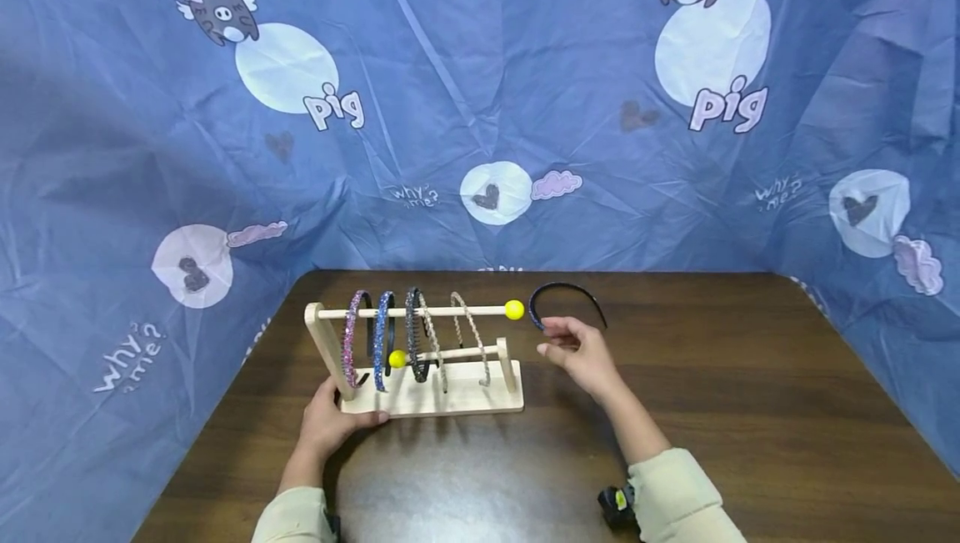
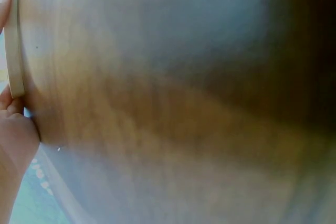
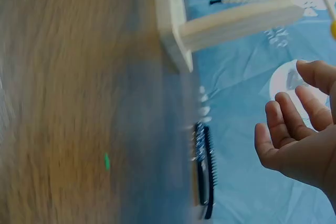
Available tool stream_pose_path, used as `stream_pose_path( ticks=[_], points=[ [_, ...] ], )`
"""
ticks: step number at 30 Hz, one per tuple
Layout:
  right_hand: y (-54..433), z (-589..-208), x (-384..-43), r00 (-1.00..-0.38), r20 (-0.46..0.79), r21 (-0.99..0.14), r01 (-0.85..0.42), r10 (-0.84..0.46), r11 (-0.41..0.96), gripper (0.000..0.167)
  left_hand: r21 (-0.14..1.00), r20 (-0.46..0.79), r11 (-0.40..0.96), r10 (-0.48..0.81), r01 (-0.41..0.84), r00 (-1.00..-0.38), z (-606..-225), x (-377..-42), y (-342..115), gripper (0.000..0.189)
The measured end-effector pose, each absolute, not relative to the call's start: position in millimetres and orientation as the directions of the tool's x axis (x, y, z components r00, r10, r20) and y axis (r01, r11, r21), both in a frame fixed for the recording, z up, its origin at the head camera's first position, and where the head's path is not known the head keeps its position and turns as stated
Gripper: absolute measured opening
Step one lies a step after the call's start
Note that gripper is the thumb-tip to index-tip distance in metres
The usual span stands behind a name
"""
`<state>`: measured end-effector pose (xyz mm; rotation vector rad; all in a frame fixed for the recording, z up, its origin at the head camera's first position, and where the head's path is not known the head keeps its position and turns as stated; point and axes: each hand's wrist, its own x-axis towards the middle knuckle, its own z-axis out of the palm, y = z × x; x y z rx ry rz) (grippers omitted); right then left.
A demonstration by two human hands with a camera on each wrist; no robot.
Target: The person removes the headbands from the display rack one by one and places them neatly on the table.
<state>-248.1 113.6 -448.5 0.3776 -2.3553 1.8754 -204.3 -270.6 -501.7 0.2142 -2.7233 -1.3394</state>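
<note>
A pale wooden headband stand (image 1: 465,403) is on the table, with a yellow ball on one end of each of its two bars. My left hand (image 1: 327,424) grips the left end of its base, thumb along the front edge. From the bars hang a pink glittery headband (image 1: 348,347), a blue one (image 1: 380,344), a black toothed one (image 1: 412,334) and beige braided ones (image 1: 475,331). Right of the stand a dark headband (image 1: 533,307) rests on the table. My right hand (image 1: 581,355), fingers loosely bent and holding nothing, hovers just in front of it; the right wrist view shows a gap between them.
The brown wooden table (image 1: 750,376) reaches back to a blue printed cloth (image 1: 420,134), which hangs behind and at both sides. Near the right sleeve (image 1: 675,493) a small black device (image 1: 617,506) shows at the wrist.
</note>
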Motion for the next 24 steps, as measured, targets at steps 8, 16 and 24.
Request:
stream_pose_path(
  ticks=[8, 16, 24],
  points=[
    [105.8, -421.8, -216.3, -0.938, 0.278, -0.956, -0.291, -0.208, 0.036, 0.039, 0.792, 0.022, 0.605, -0.164, -0.083, -0.986, -501.4, -204.7, -269.7, 0.088],
    [97.1, -432.7, -208.0, -0.895, 0.351, -0.936, -0.326, -0.275, -0.131, 0.041, 0.794, 0.005, 0.599, -0.176, -0.103, -0.984, -503.2, -203.9, -269.0, 0.089],
    [79.0, -429.5, -199.7, -0.842, 0.430, -0.902, -0.386, -0.325, -0.195, 0.045, 0.787, 0.003, 0.607, -0.173, -0.104, -0.985, -498.0, -204.3, -269.6, 0.090]
  ],
)
